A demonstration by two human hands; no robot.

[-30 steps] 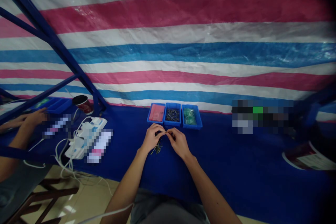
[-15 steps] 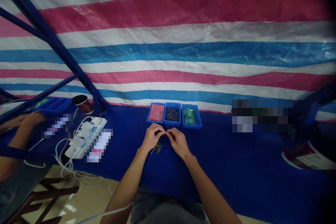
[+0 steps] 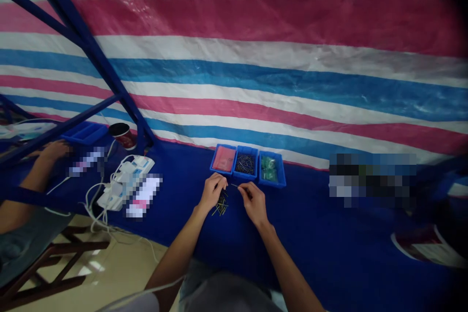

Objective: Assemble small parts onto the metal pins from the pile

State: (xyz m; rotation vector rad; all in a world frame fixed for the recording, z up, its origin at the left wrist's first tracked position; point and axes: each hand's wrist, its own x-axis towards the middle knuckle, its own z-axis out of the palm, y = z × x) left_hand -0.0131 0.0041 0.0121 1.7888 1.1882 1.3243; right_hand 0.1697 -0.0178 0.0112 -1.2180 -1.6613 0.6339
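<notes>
My right hand [image 3: 253, 203] pinches a thin, nail-like metal piece [image 3: 234, 185] between thumb and index finger, its free end pointing left. To its left, the fingertips of my left hand [image 3: 213, 192] are pressed together; what they hold, if anything, is too small to make out. A loose pile of thin, yellowish nail-like pieces [image 3: 221, 205] lies on the table just under my left hand. Behind my hands stand three blue boxes: one with pink sheets or bags [image 3: 224, 159], one with dark nail-like pieces [image 3: 245, 164], and one with green pieces [image 3: 269, 169].
A white power strip [image 3: 126, 183] with tangled cables and a dark red cup [image 3: 124, 135] stand left on the blue table [image 3: 310, 239]. Another person's hand [image 3: 54, 150] is at far left, beyond a blue metal frame [image 3: 98, 66]. A second container [image 3: 420, 243] stands far right.
My hands have moved apart from touching fingertips, and the thin piece now shows in my right hand. The camera view has tilted and shifted slightly.
</notes>
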